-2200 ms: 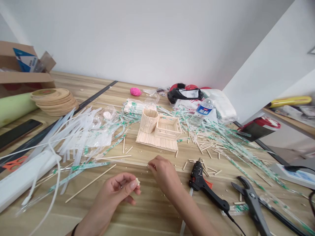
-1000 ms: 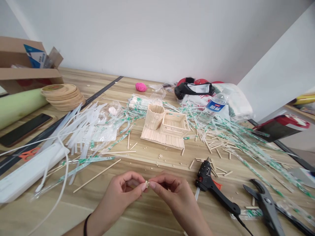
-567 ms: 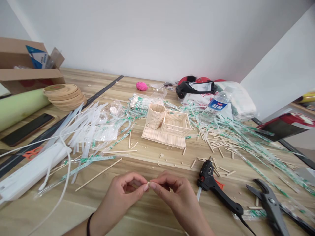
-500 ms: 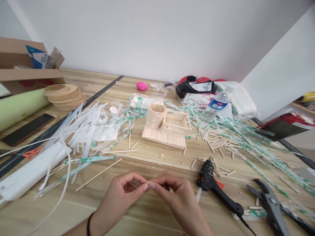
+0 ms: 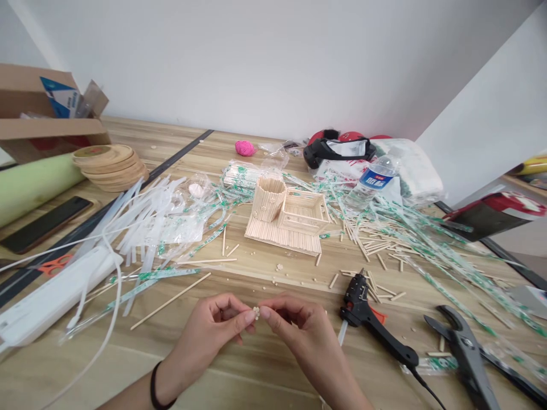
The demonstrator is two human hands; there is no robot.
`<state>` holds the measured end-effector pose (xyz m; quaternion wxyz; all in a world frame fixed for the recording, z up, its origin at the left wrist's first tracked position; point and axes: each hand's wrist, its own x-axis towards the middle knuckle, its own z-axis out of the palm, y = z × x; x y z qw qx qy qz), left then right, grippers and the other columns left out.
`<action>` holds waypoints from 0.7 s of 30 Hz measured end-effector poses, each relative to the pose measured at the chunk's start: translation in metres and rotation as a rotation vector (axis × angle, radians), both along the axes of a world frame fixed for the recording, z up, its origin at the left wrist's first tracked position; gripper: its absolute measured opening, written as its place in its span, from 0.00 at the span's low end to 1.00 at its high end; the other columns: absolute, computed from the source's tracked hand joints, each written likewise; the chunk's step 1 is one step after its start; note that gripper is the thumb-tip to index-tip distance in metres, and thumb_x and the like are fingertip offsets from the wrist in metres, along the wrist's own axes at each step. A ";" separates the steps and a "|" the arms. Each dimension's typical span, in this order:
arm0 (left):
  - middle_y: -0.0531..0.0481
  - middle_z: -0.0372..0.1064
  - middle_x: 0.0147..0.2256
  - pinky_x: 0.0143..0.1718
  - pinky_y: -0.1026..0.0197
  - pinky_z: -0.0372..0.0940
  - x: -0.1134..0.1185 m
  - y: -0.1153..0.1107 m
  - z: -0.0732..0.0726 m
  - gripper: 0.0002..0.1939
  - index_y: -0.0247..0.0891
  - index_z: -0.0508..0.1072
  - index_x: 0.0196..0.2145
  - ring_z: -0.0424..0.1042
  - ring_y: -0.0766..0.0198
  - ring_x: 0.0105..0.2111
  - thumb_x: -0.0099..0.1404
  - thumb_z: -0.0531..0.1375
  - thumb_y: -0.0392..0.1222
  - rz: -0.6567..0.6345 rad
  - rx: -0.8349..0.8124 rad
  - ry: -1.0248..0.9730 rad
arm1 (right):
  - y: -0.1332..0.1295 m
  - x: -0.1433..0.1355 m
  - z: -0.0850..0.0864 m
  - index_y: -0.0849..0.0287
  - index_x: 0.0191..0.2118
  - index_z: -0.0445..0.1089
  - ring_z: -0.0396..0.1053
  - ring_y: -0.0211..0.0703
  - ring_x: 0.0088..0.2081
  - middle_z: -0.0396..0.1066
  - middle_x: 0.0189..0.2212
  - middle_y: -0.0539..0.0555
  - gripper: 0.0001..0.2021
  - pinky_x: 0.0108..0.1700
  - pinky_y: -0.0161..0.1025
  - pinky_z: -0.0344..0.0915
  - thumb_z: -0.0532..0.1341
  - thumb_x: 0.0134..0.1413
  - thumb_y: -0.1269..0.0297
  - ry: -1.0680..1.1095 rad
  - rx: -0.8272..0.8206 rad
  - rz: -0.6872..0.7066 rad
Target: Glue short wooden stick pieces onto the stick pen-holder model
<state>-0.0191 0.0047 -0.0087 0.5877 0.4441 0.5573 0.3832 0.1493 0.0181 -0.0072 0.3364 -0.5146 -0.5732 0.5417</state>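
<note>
A tiny flower-shaped wooden piece (image 5: pixel 256 312) is pinched between the fingertips of my left hand (image 5: pixel 217 330) and my right hand (image 5: pixel 299 330), low in the middle of the view. Beyond them stands a model of wooden sticks (image 5: pixel 284 236), with a round upright cup and an open rectangular box on a flat base. Another small flower-shaped piece (image 5: pixel 279 267) lies on the table between the model and my hands, among small round bits. Right of my right hand rests a black glue gun (image 5: pixel 363 310).
Pliers (image 5: pixel 465 341) lie at the lower right. Loose sticks and plastic wrappers (image 5: pixel 427 245) spread behind the glue gun, near a water bottle (image 5: pixel 371 181). On the left are a white power strip (image 5: pixel 60 296), a phone (image 5: pixel 45 224) and wooden discs (image 5: pixel 110 165).
The small piece between my fingertips has turned, and its flower shape now shows. My hands remain close together; the whole view has shifted slightly.
</note>
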 end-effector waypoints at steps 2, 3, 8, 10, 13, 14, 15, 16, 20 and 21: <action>0.51 0.73 0.22 0.23 0.66 0.65 0.000 0.000 -0.001 0.10 0.37 0.75 0.23 0.70 0.64 0.24 0.53 0.65 0.46 -0.005 -0.002 0.005 | 0.000 -0.001 0.001 0.57 0.34 0.79 0.70 0.45 0.31 0.76 0.28 0.54 0.12 0.32 0.37 0.63 0.62 0.50 0.55 -0.004 0.003 0.002; 0.51 0.73 0.22 0.23 0.66 0.65 0.000 -0.001 -0.001 0.10 0.37 0.75 0.23 0.70 0.64 0.23 0.53 0.65 0.46 -0.007 -0.004 0.007 | 0.000 -0.002 0.001 0.57 0.33 0.79 0.70 0.44 0.31 0.76 0.27 0.53 0.12 0.32 0.37 0.63 0.62 0.51 0.55 -0.003 0.003 0.003; 0.51 0.73 0.22 0.23 0.66 0.64 -0.001 -0.001 -0.003 0.09 0.37 0.74 0.23 0.69 0.65 0.23 0.54 0.65 0.45 -0.020 -0.008 0.013 | -0.001 -0.003 0.000 0.58 0.32 0.79 0.69 0.43 0.29 0.76 0.26 0.53 0.12 0.31 0.36 0.63 0.63 0.51 0.56 0.004 -0.013 -0.002; 0.51 0.73 0.22 0.23 0.66 0.64 -0.001 -0.001 -0.002 0.10 0.36 0.75 0.23 0.69 0.64 0.23 0.54 0.65 0.45 -0.029 -0.011 0.009 | -0.001 -0.004 0.000 0.58 0.31 0.79 0.68 0.42 0.29 0.76 0.25 0.52 0.11 0.31 0.35 0.62 0.63 0.51 0.56 0.017 -0.017 -0.001; 0.51 0.73 0.22 0.23 0.66 0.64 -0.001 0.000 -0.001 0.10 0.36 0.75 0.24 0.68 0.65 0.24 0.54 0.65 0.46 -0.037 -0.023 -0.017 | 0.000 -0.003 0.001 0.58 0.30 0.79 0.68 0.42 0.28 0.75 0.24 0.52 0.12 0.30 0.35 0.62 0.62 0.50 0.56 0.048 -0.014 0.009; 0.51 0.72 0.22 0.23 0.67 0.64 -0.001 0.000 0.000 0.10 0.36 0.75 0.24 0.68 0.65 0.24 0.54 0.65 0.46 -0.036 -0.027 -0.034 | 0.001 -0.002 0.002 0.58 0.30 0.79 0.68 0.42 0.28 0.74 0.24 0.51 0.12 0.30 0.35 0.61 0.62 0.50 0.55 0.047 -0.007 0.008; 0.51 0.72 0.22 0.23 0.67 0.64 -0.001 0.000 0.000 0.10 0.36 0.74 0.25 0.68 0.65 0.24 0.55 0.65 0.46 -0.030 -0.032 -0.054 | 0.003 0.000 0.002 0.58 0.29 0.79 0.68 0.42 0.27 0.74 0.23 0.51 0.12 0.29 0.35 0.61 0.62 0.50 0.55 0.036 0.005 0.000; 0.52 0.72 0.23 0.24 0.68 0.63 -0.001 0.000 0.001 0.10 0.36 0.74 0.25 0.68 0.65 0.25 0.55 0.64 0.46 -0.022 -0.038 -0.078 | 0.005 0.004 0.002 0.58 0.29 0.79 0.68 0.42 0.27 0.73 0.22 0.51 0.13 0.29 0.35 0.62 0.62 0.50 0.54 0.012 0.026 -0.024; 0.52 0.72 0.26 0.24 0.70 0.63 -0.003 0.000 0.004 0.09 0.38 0.73 0.28 0.69 0.66 0.29 0.56 0.64 0.46 0.020 -0.094 -0.166 | 0.018 0.032 -0.002 0.58 0.31 0.77 0.70 0.46 0.30 0.75 0.26 0.54 0.13 0.32 0.38 0.64 0.61 0.50 0.54 -0.192 0.175 -0.247; 0.52 0.72 0.27 0.24 0.70 0.63 -0.003 -0.001 0.004 0.09 0.38 0.73 0.28 0.69 0.66 0.29 0.56 0.65 0.46 0.030 -0.111 -0.181 | 0.021 0.040 -0.004 0.58 0.32 0.77 0.70 0.47 0.32 0.76 0.29 0.55 0.13 0.34 0.39 0.64 0.61 0.50 0.54 -0.241 0.206 -0.300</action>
